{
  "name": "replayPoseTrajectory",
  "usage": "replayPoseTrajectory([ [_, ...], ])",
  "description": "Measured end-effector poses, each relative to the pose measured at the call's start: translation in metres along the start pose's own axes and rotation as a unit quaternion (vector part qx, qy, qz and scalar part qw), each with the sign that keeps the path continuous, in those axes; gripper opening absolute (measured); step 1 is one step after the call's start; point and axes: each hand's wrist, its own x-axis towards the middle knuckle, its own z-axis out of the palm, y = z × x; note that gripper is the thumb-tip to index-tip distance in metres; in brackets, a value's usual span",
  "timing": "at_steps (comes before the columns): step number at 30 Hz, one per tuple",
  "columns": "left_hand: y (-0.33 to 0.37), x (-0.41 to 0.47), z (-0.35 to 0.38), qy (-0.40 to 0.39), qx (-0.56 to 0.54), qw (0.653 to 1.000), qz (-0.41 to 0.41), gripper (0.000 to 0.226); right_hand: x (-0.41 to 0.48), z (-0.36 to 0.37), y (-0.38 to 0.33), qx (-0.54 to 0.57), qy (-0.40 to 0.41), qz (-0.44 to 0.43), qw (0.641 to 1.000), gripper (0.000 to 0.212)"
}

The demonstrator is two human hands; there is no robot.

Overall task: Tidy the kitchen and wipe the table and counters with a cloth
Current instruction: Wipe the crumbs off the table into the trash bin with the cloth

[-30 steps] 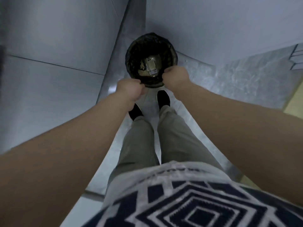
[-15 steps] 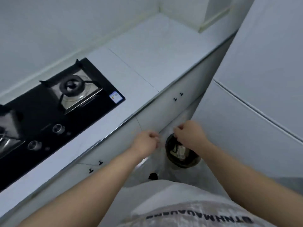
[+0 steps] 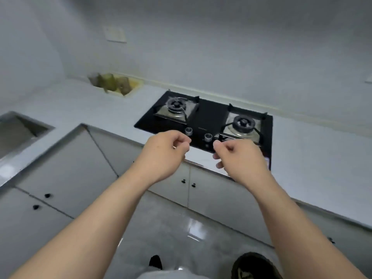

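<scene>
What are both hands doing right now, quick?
Left hand: fingers curled shut, nothing visible in them.
Right hand: fingers curled shut, nothing visible in them.

I see a black gas stove [image 3: 211, 115] just beyond the left hand [image 3: 165, 156] and right hand [image 3: 239, 158], cupboard doors [image 3: 66, 164] below them, a sink [image 3: 18, 129] far to their left, and a dark bin [image 3: 253, 266] well below the right hand.
</scene>
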Motion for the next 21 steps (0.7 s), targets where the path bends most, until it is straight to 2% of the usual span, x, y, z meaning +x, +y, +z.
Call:
replayPoseTrajectory([
  [4,-0.030,-0.047,-0.093,0.156,-0.042,0.986,-0.044,0.015,-0.002,0.041,-0.096,0.010,-0.068,-0.127,0.990,0.041],
  [10,-0.086,-0.136,-0.197,0.330,-0.056,0.935,-0.116,0.016,-0.037,0.138,-0.213,0.002,-0.177,-0.273,0.946,0.041],
  [15,-0.146,-0.203,-0.267,0.422,-0.070,0.891,-0.155,0.018,-0.086,0.230,-0.292,-0.008,-0.244,-0.347,0.906,0.043],
  [21,-0.235,-0.260,-0.362,0.463,-0.073,0.862,-0.193,0.017,-0.143,0.355,-0.375,-0.024,-0.277,-0.397,0.875,0.047],
])
